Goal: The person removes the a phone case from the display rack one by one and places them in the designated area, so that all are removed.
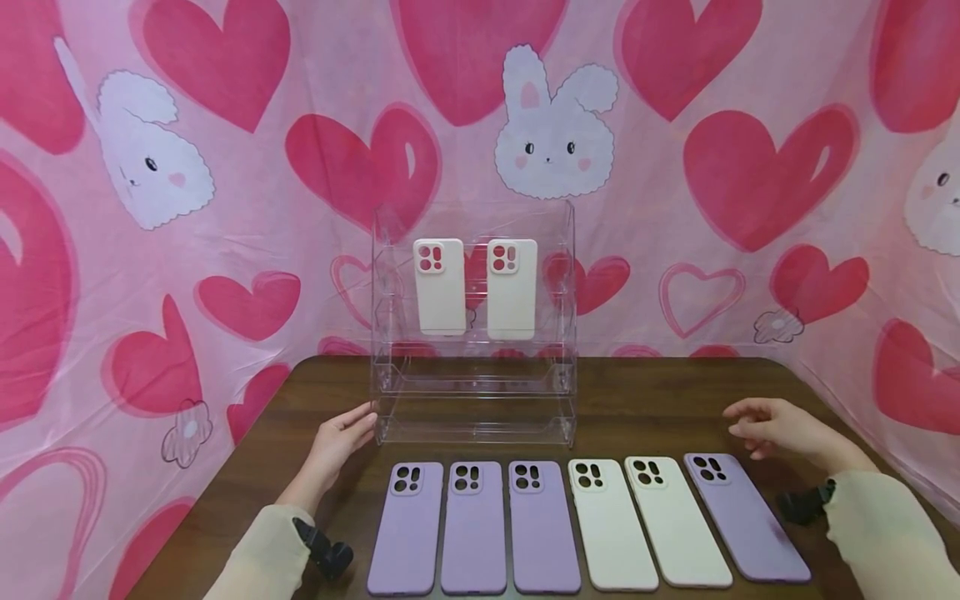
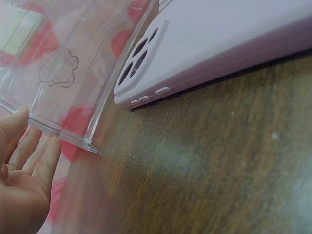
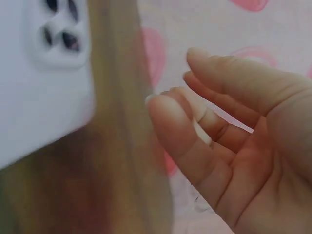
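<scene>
My left hand point(image 1: 339, 446) is at the lower left side of a clear acrylic display stand point(image 1: 474, 435), its fingertips right at the edge. In the left wrist view the thumb and straight fingers point(image 2: 46, 158) meet the rim of the stand. Two cream phone cases, a left one point(image 1: 441, 292) and a right one point(image 1: 512, 293), stand upright on an upper tier. My right hand point(image 1: 776, 429) hovers over the table's right side with loosely bent fingers and holds nothing. Nearest to it lies a purple phone case point(image 1: 746, 521), whose camera cutouts also show in the right wrist view.
Along the front of the brown wooden table point(image 1: 660, 400) lies a row of cases: three purple ones at the left, including this case point(image 1: 405, 533), then two cream ones, including this case point(image 1: 618, 533). A pink cloth point(image 1: 465, 167) with hearts and rabbits hangs behind and beside the table.
</scene>
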